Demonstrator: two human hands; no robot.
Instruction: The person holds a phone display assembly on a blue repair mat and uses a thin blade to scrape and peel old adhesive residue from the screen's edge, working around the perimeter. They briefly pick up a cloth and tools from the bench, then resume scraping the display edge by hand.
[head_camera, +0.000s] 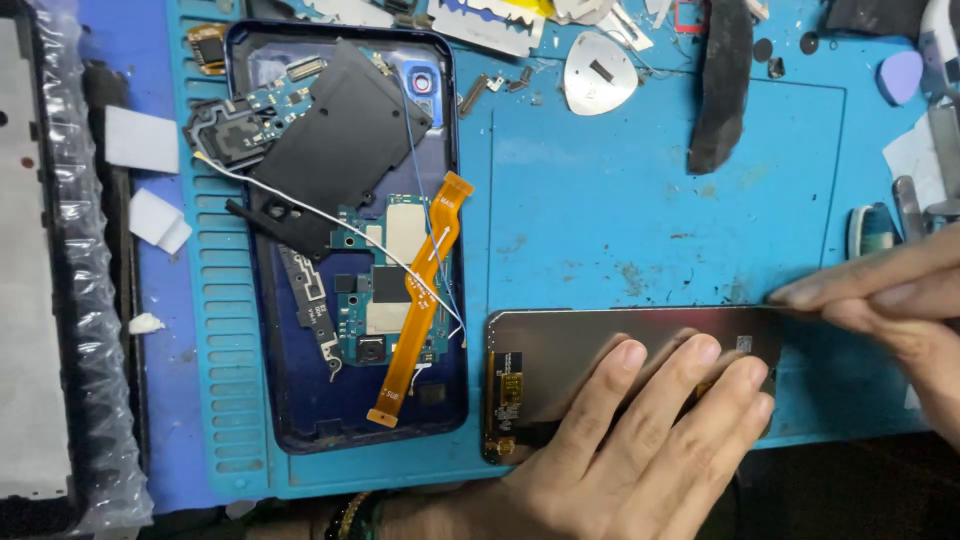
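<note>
A dark phone screen panel (590, 335) lies face down on the blue work mat (660, 200) near its front edge. My left hand (640, 440) rests flat on the panel, fingers spread and pressing it down. My right hand (890, 300) comes in from the right with fingers pinched together at the panel's far right corner; whether it holds a thin tool I cannot tell. To the left lies an opened dark blue phone back shell (300, 400) with loose green circuit boards, an orange flex cable (425, 300) and a black plastic cover (340, 140).
A metal pick (600, 75), a black strip (722, 90), small screws and a purple pick (900, 75) lie at the back of the mat. A bubble-wrapped part (60, 300) and white scraps (140, 140) lie at the left. Tools (905, 205) stand at the right edge.
</note>
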